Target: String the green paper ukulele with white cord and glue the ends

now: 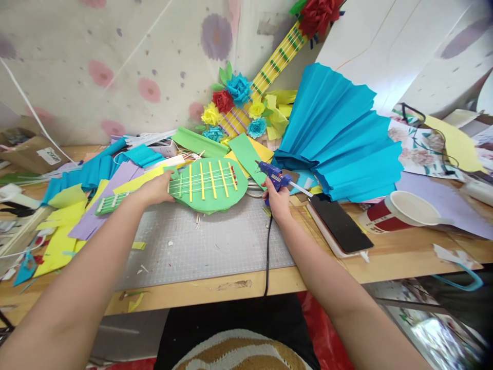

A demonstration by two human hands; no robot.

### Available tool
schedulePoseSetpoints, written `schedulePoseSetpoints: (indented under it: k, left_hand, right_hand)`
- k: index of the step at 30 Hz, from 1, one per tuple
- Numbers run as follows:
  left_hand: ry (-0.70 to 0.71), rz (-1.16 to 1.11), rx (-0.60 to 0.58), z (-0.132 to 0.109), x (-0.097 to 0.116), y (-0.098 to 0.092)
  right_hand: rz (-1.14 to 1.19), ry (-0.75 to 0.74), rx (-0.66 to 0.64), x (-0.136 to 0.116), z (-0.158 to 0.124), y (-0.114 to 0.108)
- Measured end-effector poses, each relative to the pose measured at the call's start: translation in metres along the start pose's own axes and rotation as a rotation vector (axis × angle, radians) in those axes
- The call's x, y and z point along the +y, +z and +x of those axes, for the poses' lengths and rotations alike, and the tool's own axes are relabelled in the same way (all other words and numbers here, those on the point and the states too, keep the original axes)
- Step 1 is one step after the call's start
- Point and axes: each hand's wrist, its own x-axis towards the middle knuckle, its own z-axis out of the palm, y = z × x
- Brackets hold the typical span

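My left hand (pixel 156 189) grips a green paper guitar (pixel 208 203) where its neck meets the round body. Yellow strips and white strings run across the body, and the neck points left under my forearm. In my right hand (pixel 278 198) is a blue hot glue gun (pixel 274 174), its nozzle pointing up and left, close to the guitar's right side. A white glue stick pokes out of its back and a black cord hangs over the table edge. Below the guitar lies a grey cutting mat (pixel 215 252) with small scraps on it.
A large blue crepe paper fan (pixel 339 133) stands behind on the right. Nearby are a black phone (pixel 341 223) and a paper cup (pixel 400 211). A yellow flowered paper guitar (pixel 275 67) leans at the wall. Coloured paper (pixel 63 226) covers the left side.
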Motion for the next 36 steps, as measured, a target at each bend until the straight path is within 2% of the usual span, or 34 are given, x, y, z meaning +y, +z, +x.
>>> schedulePoseSetpoints:
  k: [2,4,10,13,18,24,28,32,36]
  left_hand:
    - [-0.007,0.026,-0.057,-0.002,-0.002,-0.005]
    - [-0.038,0.044,-0.054,-0.005,-0.002,-0.011]
    - [-0.124,0.136,0.055,-0.021,0.011,-0.034]
    - [-0.153,0.126,0.147,-0.027,0.015,-0.039]
    - [-0.188,0.011,0.251,-0.024,0.016,-0.028]
    - [-0.279,-0.05,0.391,-0.014,0.035,-0.019]
    - [-0.236,-0.123,0.496,-0.008,0.045,-0.02]
    - [-0.148,-0.204,0.542,0.001,0.056,-0.019]
    - [-0.18,-0.183,0.564,0.017,0.065,-0.014]
  right_hand:
    - [0.011,-0.007,-0.004,0.0,0.0,0.0]
    - [0.016,-0.01,-0.003,-0.001,0.0,0.0]
    - [0.025,0.024,0.003,-0.005,0.001,0.002]
    - [0.026,0.025,0.006,-0.007,0.0,0.002]
    - [0.017,0.011,-0.004,-0.01,-0.003,0.001]
    - [0.017,0.011,0.009,-0.011,-0.002,0.001]
    - [0.009,0.016,-0.015,-0.009,-0.002,0.001]
    - [0.006,0.013,-0.029,-0.009,-0.003,0.002]
    - [0.008,0.018,-0.027,-0.011,-0.004,0.002]
